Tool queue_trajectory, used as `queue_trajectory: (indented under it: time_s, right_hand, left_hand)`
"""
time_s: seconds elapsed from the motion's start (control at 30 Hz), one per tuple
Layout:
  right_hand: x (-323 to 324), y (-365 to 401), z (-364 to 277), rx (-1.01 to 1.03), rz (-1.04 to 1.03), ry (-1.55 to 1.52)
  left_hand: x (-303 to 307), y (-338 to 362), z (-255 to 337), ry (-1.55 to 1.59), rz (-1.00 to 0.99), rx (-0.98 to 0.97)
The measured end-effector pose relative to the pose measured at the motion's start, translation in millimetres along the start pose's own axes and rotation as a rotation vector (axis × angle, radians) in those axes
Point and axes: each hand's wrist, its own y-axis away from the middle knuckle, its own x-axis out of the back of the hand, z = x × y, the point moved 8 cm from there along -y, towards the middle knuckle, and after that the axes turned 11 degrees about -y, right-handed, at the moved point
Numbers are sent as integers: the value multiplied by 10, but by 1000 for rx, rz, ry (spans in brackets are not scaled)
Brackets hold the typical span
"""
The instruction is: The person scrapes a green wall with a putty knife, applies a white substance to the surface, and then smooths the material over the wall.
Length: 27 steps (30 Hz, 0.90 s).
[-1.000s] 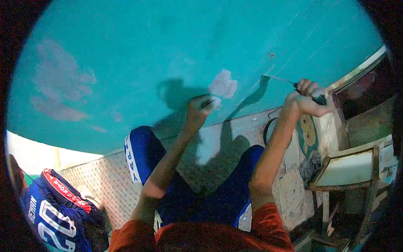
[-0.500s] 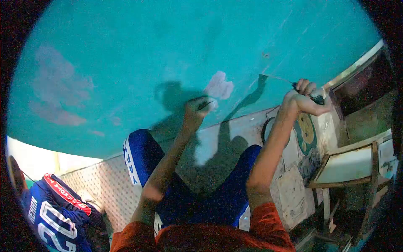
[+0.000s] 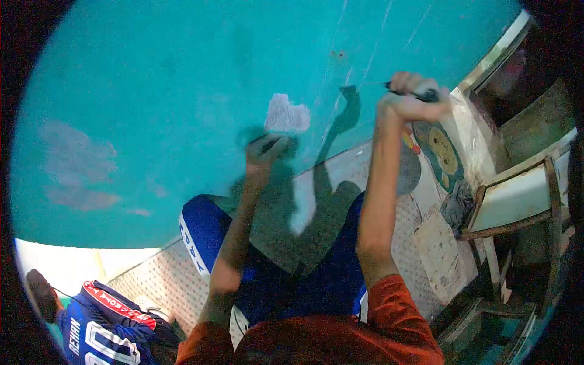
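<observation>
The teal wall (image 3: pixel 182 91) fills the upper part of the head view, with a whitish patch (image 3: pixel 287 115) near its middle. Just below that patch, my left hand (image 3: pixel 266 152) is closed around a dark, flat item (image 3: pixel 265 143) held close to the wall. Farther right and higher, my right hand (image 3: pixel 415 97) grips the dark handle (image 3: pixel 426 95) of a tool whose thin end points left toward the wall. Motion smears the fingers of this hand a little.
A person (image 3: pixel 97 322) in a blue numbered shirt is at the lower left. At the right stands a wooden-framed chair (image 3: pixel 511 198), near a grey cloth bundle (image 3: pixel 457 207). A larger pale patch (image 3: pixel 79 164) marks the wall's left side.
The view has shifted, so the wall patches appear farther left and the chair farther right. My right hand is higher and farther left in the view, still gripping the tool.
</observation>
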Motion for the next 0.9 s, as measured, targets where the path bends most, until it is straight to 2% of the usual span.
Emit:
queue_trajectory:
  time_s: [0.07,0.1,0.17,0.23,0.4,0.43,0.53,0.6,0.63,0.77,0.87,0.9]
  right_hand:
    - [230,104,286,10,45,113]
    - [135,71,207,31,39,73]
    - [-36,23,40,42,30,4]
    - [22,104,98,94,41,58]
    - [51,68,71,102,-41,39]
    - [-10,-23,-83,158,-159,-117]
    - [466,183,299,217,36,290]
    - [682,513,458,5,-56,381]
    - [726,577,415,-56,-72,298]
    - [636,853,204,-228,-209,50]
    - [848,1247,285,-396,170,-116]
    - [938,1384,297,-452,214,-130]
  left_hand:
    - [30,-2,59,-6,8,-39]
    - [53,-37,66,-13,21,-63]
    - [21,-20,-134,128,-19,138]
    - [-144,79,-425,441,-111,558]
    - [-83,-9,-400,335,-28,378]
    - [-125,110,-460,288,-42,371]
    - [-362,375,-785,112,-143,315]
    - [-552,376,-994,8,-224,245]
    - [-571,362,-1011,-5,-251,245]
    - [-510,377,-734,317,-321,420]
    - [-569,436,-503,491,-358,513]
    - [-598,449,-468,518,-343,535]
